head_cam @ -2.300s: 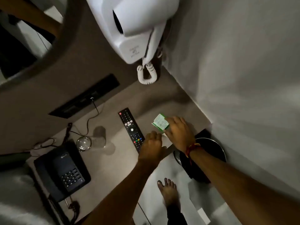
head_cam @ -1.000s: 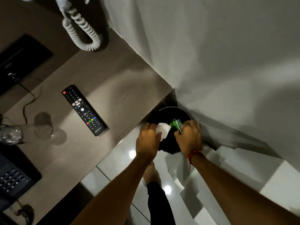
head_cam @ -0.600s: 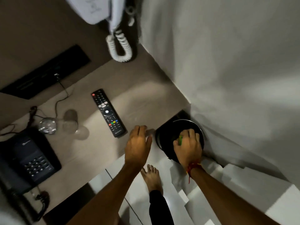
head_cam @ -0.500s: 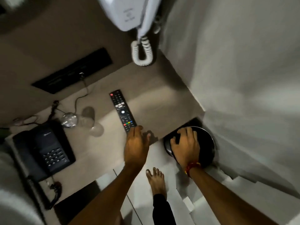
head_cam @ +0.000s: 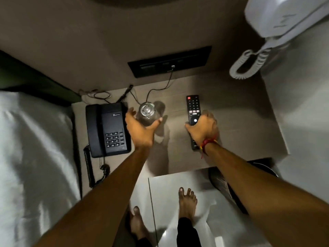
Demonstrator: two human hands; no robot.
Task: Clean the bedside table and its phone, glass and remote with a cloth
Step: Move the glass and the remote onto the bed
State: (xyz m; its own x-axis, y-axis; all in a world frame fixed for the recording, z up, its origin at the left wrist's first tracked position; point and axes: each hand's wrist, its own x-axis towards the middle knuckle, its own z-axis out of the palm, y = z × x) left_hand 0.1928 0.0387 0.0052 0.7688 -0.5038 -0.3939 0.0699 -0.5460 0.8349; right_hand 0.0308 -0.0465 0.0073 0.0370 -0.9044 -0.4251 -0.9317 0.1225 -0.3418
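Observation:
The brown bedside table (head_cam: 240, 122) holds a black desk phone (head_cam: 106, 129) at the left, a clear glass (head_cam: 146, 112) in the middle and a black remote (head_cam: 193, 107) to the right. My left hand (head_cam: 140, 130) cups the near side of the glass, thumb and fingers curved around it. My right hand (head_cam: 203, 128) lies over the remote's middle, fingers wrapped on it; the remote's far end and near tip show. No cloth is in view.
A bed with white sheets (head_cam: 35, 166) borders the table's left. A black socket panel (head_cam: 169, 62) with cables sits on the back wall. A white wall hair dryer (head_cam: 284, 16) with coiled cord hangs at top right. A black bin (head_cam: 231, 186) stands under my right forearm. My bare feet are on the floor.
Both hands left the bin and the table edge and moved onto the table; the left reached the glass, the right closed over the remote. The view swung left.

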